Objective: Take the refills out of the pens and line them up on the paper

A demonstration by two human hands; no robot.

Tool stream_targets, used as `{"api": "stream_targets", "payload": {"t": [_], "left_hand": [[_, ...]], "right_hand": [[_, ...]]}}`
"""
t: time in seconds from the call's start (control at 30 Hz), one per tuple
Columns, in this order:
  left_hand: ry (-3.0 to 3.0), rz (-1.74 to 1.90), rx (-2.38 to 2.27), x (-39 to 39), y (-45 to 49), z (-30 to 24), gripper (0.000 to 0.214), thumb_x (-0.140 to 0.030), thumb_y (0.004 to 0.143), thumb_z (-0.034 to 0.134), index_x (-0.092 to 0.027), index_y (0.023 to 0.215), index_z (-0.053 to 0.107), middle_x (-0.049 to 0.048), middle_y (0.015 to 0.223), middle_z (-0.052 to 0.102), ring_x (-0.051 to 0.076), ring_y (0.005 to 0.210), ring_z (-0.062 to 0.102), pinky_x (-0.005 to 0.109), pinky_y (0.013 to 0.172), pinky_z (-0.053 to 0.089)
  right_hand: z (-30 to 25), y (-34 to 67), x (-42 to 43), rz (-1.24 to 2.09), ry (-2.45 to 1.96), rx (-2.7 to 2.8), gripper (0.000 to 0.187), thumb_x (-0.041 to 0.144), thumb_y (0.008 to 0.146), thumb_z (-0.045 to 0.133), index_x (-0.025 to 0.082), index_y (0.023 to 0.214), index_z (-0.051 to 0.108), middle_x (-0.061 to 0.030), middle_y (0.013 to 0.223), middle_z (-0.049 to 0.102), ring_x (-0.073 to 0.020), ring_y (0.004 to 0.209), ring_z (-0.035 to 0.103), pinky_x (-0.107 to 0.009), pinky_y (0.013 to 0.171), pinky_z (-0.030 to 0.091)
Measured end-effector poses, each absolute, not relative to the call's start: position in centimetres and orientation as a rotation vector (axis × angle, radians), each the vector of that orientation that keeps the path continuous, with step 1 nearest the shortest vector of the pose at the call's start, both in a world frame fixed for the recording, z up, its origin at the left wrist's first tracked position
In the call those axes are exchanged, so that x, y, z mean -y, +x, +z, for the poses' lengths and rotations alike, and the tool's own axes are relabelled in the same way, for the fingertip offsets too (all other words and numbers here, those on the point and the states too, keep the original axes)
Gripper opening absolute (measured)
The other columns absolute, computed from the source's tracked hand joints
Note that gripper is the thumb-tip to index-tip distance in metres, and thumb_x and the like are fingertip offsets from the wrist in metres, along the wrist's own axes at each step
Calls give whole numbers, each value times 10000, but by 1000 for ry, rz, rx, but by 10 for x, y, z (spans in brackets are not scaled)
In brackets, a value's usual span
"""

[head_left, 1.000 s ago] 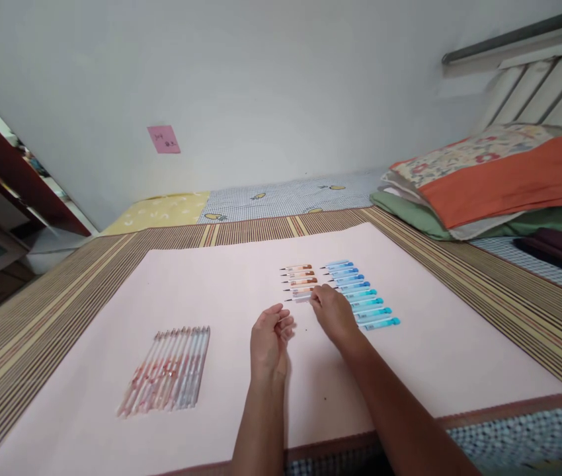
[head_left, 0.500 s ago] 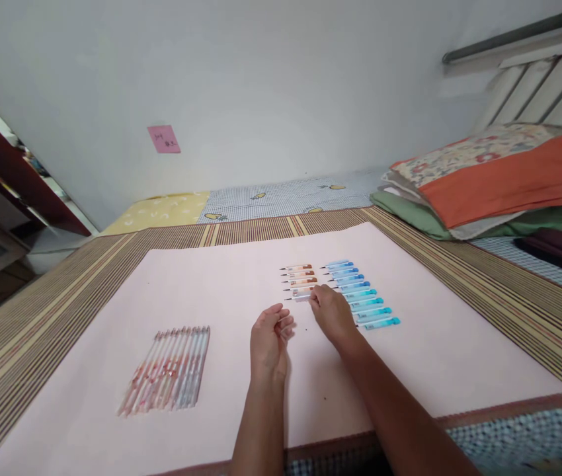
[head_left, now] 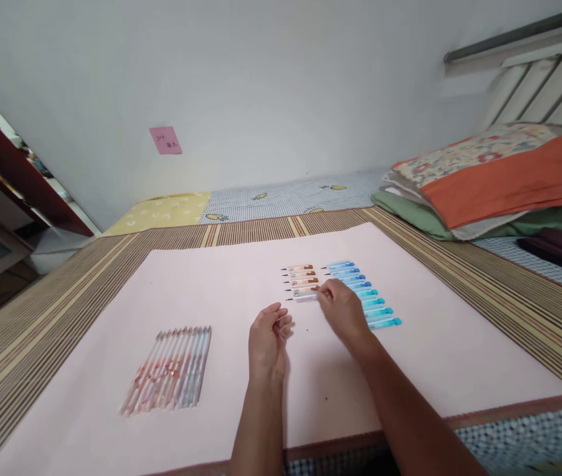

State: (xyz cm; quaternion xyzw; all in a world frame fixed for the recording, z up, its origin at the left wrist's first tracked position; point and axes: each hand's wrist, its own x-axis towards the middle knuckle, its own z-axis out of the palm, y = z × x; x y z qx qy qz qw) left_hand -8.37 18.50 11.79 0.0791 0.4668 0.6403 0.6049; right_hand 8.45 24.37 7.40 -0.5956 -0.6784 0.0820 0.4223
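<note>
My right hand [head_left: 341, 307] is closed in a pinch at the right end of a white pen [head_left: 301, 299], the nearest in a short column of brown-and-white pens [head_left: 301, 281]. That pen lies on the pale sheet with its dark tip pointing left. Just right of this hand, and partly hidden behind it, runs a column of blue and turquoise pens [head_left: 377, 301]. My left hand [head_left: 267, 340] rests on the sheet left of the white pen, fingers loosely curled and apart, with nothing in it. A row of clear pens with pinkish and greyish patterns [head_left: 174, 370] lies farther left.
The pale pink sheet [head_left: 241, 277] covers much of a striped mat [head_left: 87, 291]. Folded bedding, orange and floral on top [head_left: 504, 178], is stacked at the right by a radiator [head_left: 553, 86]. A pink note [head_left: 166, 140] is stuck to the wall.
My right hand has shifted slightly to the right along the nearest brown-column pen, still pinching at its end. My left hand has hardly moved.
</note>
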Motion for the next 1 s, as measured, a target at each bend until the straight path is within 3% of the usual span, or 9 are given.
{"api": "stream_targets", "payload": {"t": [0.23,0.67,1.0], "left_hand": [[203,1476,-1078,-185,-83,117,185,-20,803,566,-97,947,655,56,756,693,93,554,636,173,469,484],[218,1479,-1079,-184,-83,115,174,-48,741,639,-124,895,672,51,759,699,98,565,639,168,470,485],[395,1477,-1175,-183,-80,103,77,-112,748,655,-134,820,672,50,766,695,112,602,631,197,522,447]], "right_hand": [[83,111,-249,133,-1453,1450,173,258,860,528,202,901,687,-65,893,712,-208,786,611,-320,771,457],[73,108,-248,187,-1670,1695,227,135,893,503,186,932,721,-98,982,757,-229,910,640,-331,808,437],[140,102,-193,526,-1417,1697,172,312,888,534,225,833,672,-19,830,718,-187,757,619,-296,713,459]]}}
